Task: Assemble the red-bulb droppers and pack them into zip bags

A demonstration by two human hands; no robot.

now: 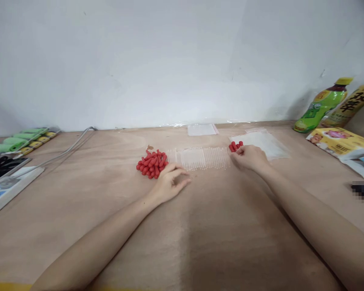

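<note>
A pile of red rubber dropper bulbs [152, 163] lies on the wooden table. Just right of it, thin clear dropper tubes [216, 157] lie side by side in a row. My left hand [171, 184] rests by the pile's right edge, its thumb and fingers apart with nothing visible between them. At the row's right end, my right hand [249, 157] has thumb and fingertips pinched together. Several red bulbs [236, 145] show right beside those fingertips. Whatever the pinch holds is hidden by the fingers.
Clear plastic bags [268, 145] lie behind my right hand, with a small bag [202, 129] near the wall. Drink bottles [323, 106] and a yellow pack [346, 142] stand at right. At left are a power strip [16, 190], a cable [69, 147] and green rolls [18, 139].
</note>
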